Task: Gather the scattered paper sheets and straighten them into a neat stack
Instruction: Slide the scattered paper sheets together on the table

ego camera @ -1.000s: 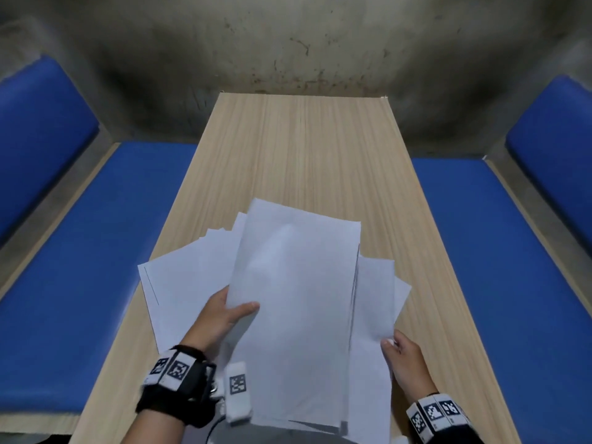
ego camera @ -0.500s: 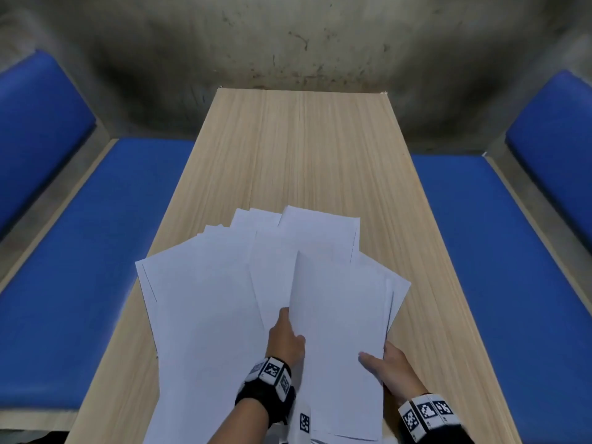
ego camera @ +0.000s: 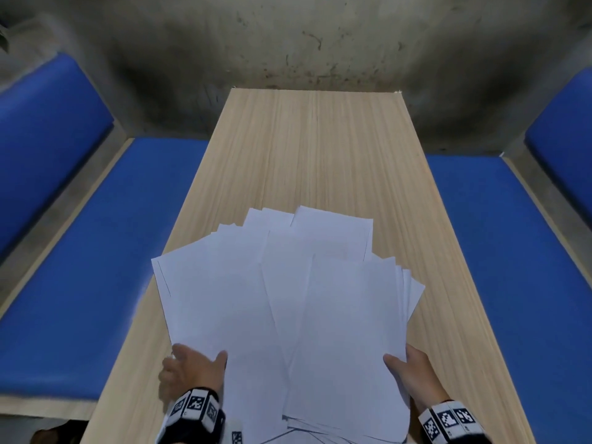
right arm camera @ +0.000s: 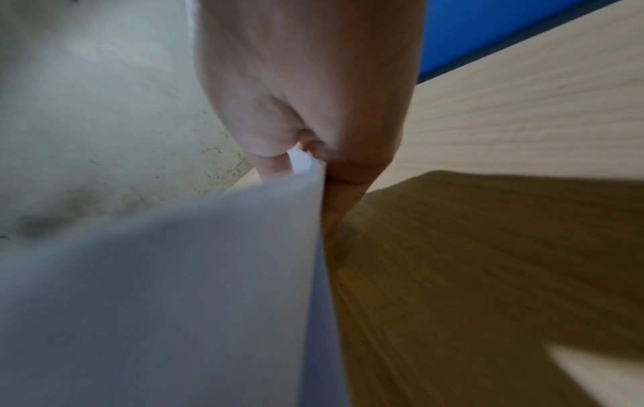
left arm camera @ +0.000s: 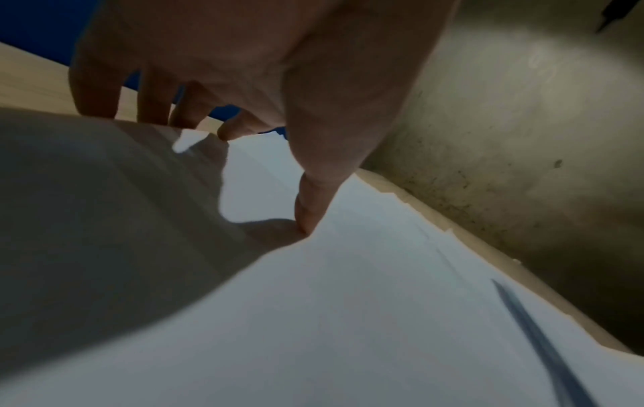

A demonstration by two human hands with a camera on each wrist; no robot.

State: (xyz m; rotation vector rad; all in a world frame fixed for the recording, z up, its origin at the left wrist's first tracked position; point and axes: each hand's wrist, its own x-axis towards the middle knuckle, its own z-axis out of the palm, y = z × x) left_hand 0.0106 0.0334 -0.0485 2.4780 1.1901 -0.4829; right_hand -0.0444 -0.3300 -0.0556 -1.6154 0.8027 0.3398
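White paper sheets (ego camera: 256, 299) lie fanned over the near half of the wooden table (ego camera: 314, 149). On the right of the fan sits a partly squared bundle (ego camera: 349, 331), its edges still stepped. My right hand (ego camera: 411, 371) pinches this bundle's right edge, thumb on top and fingers beneath; the right wrist view shows the paper edge (right arm camera: 306, 170) caught between them. My left hand (ego camera: 192, 368) is at the near left corner of the fan. Its thumb (left arm camera: 308, 217) presses on the top sheet and its fingers (left arm camera: 104, 91) reach behind the lifted edge, tips hidden.
Bare tabletop runs from the fan to the far edge by the stained concrete wall (ego camera: 304, 43). Blue padded benches (ego camera: 96, 251) flank the table on both sides. The leftmost sheet's corner (ego camera: 157, 264) overhangs the table's left edge.
My left hand has left the middle of the fan and moved to its near left corner. The right hand has kept hold of the right bundle, which now lies lower and flatter.
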